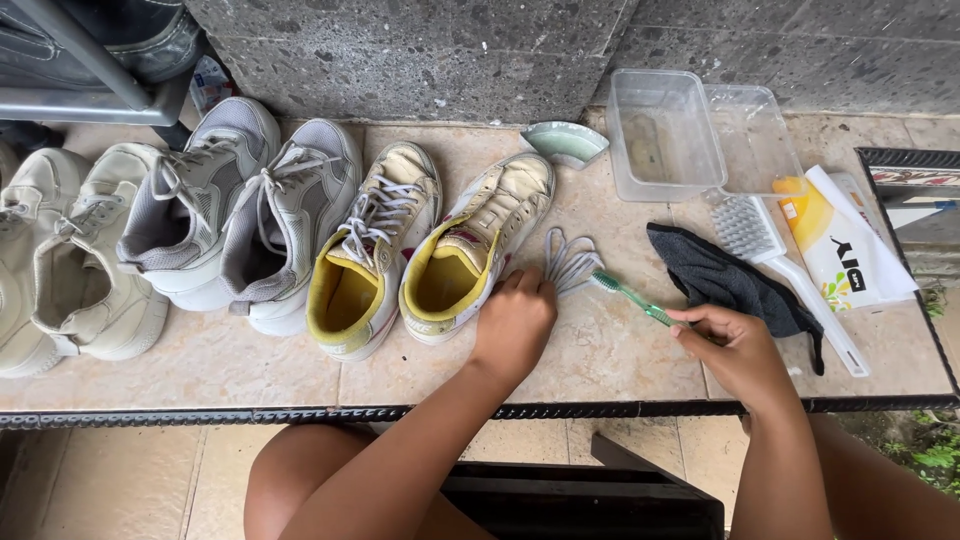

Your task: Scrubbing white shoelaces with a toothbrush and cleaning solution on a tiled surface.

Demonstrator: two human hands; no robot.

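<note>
A bundle of grey-white shoelaces [568, 262] lies folded on the tiled ledge, right of a pair of white shoes with yellow lining [432, 250]. My left hand [515, 320] presses down on the near end of the laces. My right hand [735, 345] holds a green toothbrush [632, 296] by its handle, and the bristle head rests on the laces.
Further left stand a grey pair of sneakers [240, 205] and a cream pair [75, 255]. A clear plastic tub [665, 135] with its lid, a small bowl [565, 143], a dark cloth [725, 280], a white scrub brush [775, 260] and a detergent pouch [835, 245] lie to the right. A stone wall backs the ledge.
</note>
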